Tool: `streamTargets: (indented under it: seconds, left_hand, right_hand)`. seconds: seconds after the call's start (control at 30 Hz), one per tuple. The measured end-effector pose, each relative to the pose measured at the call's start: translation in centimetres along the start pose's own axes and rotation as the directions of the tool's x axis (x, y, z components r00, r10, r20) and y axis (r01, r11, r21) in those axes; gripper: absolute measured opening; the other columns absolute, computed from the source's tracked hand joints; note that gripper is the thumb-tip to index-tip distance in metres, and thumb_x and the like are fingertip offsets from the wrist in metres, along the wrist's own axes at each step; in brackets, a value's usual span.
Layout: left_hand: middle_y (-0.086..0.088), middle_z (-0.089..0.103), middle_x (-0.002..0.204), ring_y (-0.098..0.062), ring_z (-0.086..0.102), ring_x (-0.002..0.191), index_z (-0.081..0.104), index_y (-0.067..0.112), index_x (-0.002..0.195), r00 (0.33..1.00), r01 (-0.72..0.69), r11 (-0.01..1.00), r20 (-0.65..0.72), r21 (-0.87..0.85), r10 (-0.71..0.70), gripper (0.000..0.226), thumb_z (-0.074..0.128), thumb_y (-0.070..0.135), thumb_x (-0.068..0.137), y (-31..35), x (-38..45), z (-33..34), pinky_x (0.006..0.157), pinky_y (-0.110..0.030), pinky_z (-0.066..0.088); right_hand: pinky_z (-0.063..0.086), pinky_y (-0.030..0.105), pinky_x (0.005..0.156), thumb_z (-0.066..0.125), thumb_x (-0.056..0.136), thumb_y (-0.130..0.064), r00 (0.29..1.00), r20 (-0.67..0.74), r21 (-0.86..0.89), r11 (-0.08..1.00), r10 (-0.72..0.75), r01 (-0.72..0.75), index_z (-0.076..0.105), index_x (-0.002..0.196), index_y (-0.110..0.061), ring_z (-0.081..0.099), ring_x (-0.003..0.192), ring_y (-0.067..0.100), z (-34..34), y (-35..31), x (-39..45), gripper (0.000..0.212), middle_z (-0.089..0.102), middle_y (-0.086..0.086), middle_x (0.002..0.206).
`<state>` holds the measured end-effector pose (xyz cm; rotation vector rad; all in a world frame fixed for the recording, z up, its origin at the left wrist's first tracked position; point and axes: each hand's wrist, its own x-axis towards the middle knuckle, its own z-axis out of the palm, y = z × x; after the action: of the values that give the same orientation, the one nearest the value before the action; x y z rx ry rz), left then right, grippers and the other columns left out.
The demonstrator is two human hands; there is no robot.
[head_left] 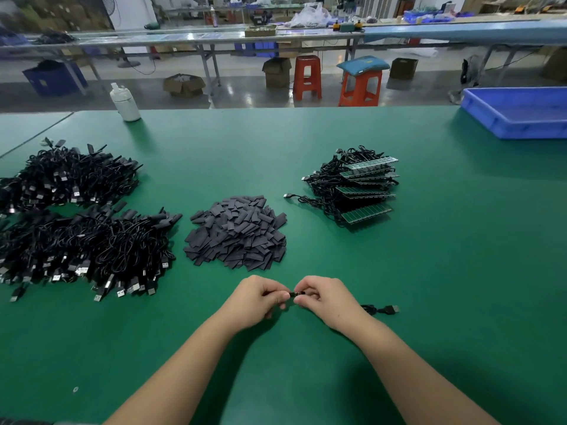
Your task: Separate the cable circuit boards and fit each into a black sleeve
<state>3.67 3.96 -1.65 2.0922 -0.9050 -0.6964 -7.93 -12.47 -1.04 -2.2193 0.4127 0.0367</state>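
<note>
Low over the green table, my left hand (259, 297) and my right hand (319, 297) meet fingertip to fingertip and pinch one small black piece (295, 293) between them; whether it is sleeve or board end is too small to tell. Its black cable runs under my right wrist and ends in a USB plug (391, 309) lying on the table to the right. Just beyond my hands lies a heap of flat black sleeves (237, 233). Further right sits a stack of green circuit board strips with cables attached (359, 187).
Two big piles of black USB cables (79, 225) fill the left side of the table (429, 286). A white bottle (125, 102) stands at the far edge, and a blue tray (518, 113) sits at the far right corner.
</note>
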Motion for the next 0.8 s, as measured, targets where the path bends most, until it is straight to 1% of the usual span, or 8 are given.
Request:
streamTargets:
  seconds: [0.07, 0.13, 0.23, 0.37, 0.47, 0.6, 0.7, 0.8]
  left_hand:
    - [-0.003, 0.072, 0.072, -0.010, 0.051, 0.045, 0.073, 0.020, 0.081, 0.999, 0.032, 0.999, -0.012, -0.033, -0.032, 0.023, 0.058, 0.026, 0.097, -0.1, 0.1, -0.2, 0.050, -0.021, 0.041]
    - [-0.001, 0.072, 0.075, -0.006, 0.054, 0.051, 0.074, 0.022, 0.086, 0.999, 0.006, 0.999, -0.039, 0.031, -0.005, 0.021, 0.057, 0.026, 0.098, 0.0, -0.1, -0.2, 0.056, -0.023, 0.045]
    - [0.008, 0.068, 0.099, -0.007, 0.062, 0.087, 0.071, 0.029, 0.113, 0.983, -0.165, 0.903, -0.010, 0.397, 0.184, 0.021, 0.061, 0.031, 0.095, 0.4, -0.3, 0.0, 0.081, -0.025, 0.049]
    - [0.005, 0.064, 0.103, -0.018, 0.062, 0.096, 0.061, 0.032, 0.122, 0.965, -0.200, 0.708, 0.010, 0.678, 0.263, 0.027, 0.047, 0.039, 0.100, 0.9, -0.5, 0.3, 0.081, -0.036, 0.049]
    - [0.001, 0.066, 0.100, -0.022, 0.062, 0.093, 0.063, 0.026, 0.119, 0.955, -0.237, 0.731, 0.016, 0.640, 0.296, 0.025, 0.046, 0.032, 0.101, 0.8, -0.5, 0.8, 0.081, -0.035, 0.048]
    - [-0.001, 0.066, 0.097, -0.022, 0.062, 0.089, 0.066, 0.022, 0.117, 0.957, -0.242, 0.783, 0.009, 0.573, 0.289, 0.024, 0.051, 0.027, 0.100, 0.8, -0.5, 1.2, 0.081, -0.033, 0.048]
    - [-0.002, 0.063, 0.097, -0.023, 0.061, 0.089, 0.064, 0.022, 0.117, 0.959, -0.239, 0.758, 0.027, 0.607, 0.281, 0.023, 0.049, 0.027, 0.100, 1.1, -0.4, 1.6, 0.080, -0.033, 0.046]
    - [-0.003, 0.058, 0.099, -0.026, 0.059, 0.091, 0.059, 0.021, 0.118, 0.973, -0.201, 0.696, 0.059, 0.689, 0.222, 0.022, 0.047, 0.023, 0.099, 1.5, -0.2, 1.8, 0.079, -0.034, 0.043]
  right_hand:
    - [0.054, 0.021, 0.073, 0.063, 0.094, -0.022, 0.999, 0.033, -0.030, 1.000, 0.008, -0.007, 0.071, 0.105, -0.019, 0.068, 0.071, 0.006, 0.1, -0.1, 0.1, 0.014, 0.074, -0.003, 0.085]
    - [0.056, 0.033, 0.075, 0.057, 0.096, -0.020, 0.998, 0.061, -0.056, 0.998, 0.023, -0.020, 0.071, 0.105, -0.019, 0.064, 0.065, 0.012, 0.3, -0.3, 0.3, 0.016, 0.074, -0.004, 0.084]
    - [0.056, 0.036, 0.071, 0.053, 0.098, -0.021, 0.997, 0.056, -0.093, 0.995, 0.049, -0.044, 0.071, 0.104, -0.021, 0.055, 0.061, 0.013, 0.6, -0.5, 0.5, 0.019, 0.074, -0.004, 0.081]
    - [0.055, 0.034, 0.068, 0.053, 0.099, -0.021, 0.994, 0.054, -0.014, 0.995, 0.099, -0.098, 0.072, 0.100, -0.023, 0.054, 0.060, 0.013, 0.6, -0.6, 0.6, 0.019, 0.073, -0.005, 0.079]
    - [0.052, 0.025, 0.064, 0.053, 0.100, -0.016, 0.990, 0.058, 0.042, 0.991, 0.125, -0.127, 0.073, 0.101, -0.017, 0.056, 0.060, 0.009, 0.3, -0.7, 0.5, 0.020, 0.071, -0.005, 0.077]
    - [0.057, 0.033, 0.078, 0.053, 0.098, -0.010, 0.986, 0.071, 0.064, 0.985, 0.154, -0.158, 0.073, 0.101, -0.011, 0.065, 0.067, 0.009, 0.2, -0.7, 0.5, 0.020, 0.074, 0.002, 0.085]
    - [0.055, 0.024, 0.072, 0.049, 0.098, -0.010, 0.988, 0.068, -0.050, 0.990, 0.135, -0.132, 0.073, 0.095, -0.008, 0.061, 0.058, 0.000, 0.3, -1.0, 0.7, 0.024, 0.074, 0.004, 0.083]
    - [0.052, 0.023, 0.073, 0.045, 0.098, -0.011, 0.992, 0.068, -0.159, 0.983, 0.105, -0.093, 0.067, 0.104, -0.006, 0.067, 0.074, 0.008, 0.6, -1.2, 0.8, 0.023, 0.075, 0.005, 0.087]
